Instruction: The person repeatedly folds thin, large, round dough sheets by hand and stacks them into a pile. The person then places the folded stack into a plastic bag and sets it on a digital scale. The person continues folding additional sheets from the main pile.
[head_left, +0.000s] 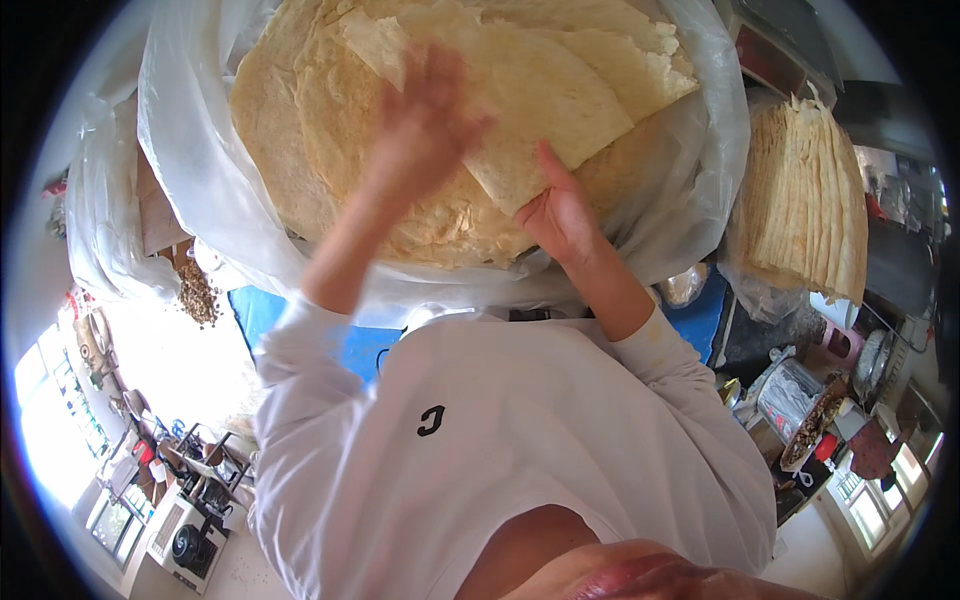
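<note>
A pile of large, thin, pale flatbread sheets (337, 150) lies in front of me on clear plastic sheeting (675, 225). One sheet, folded over into a long flap (540, 97), lies on top. My right hand (559, 214) holds the near corner of this flap, thumb on top and the palm turned up beneath it. Over the left part of the pile is my left hand (431, 112), blurred, with its fingers spread and nothing seen in it. Whether it touches the sheets cannot be told.
On the right stands a stack of folded flatbread sheets (802, 195) in plastic. A clear plastic bag (112, 217) is at the left, near a heap of small brown pieces (196, 292). A blue surface (259, 311) shows below the pile. A metal container (787, 397) stands at the lower right.
</note>
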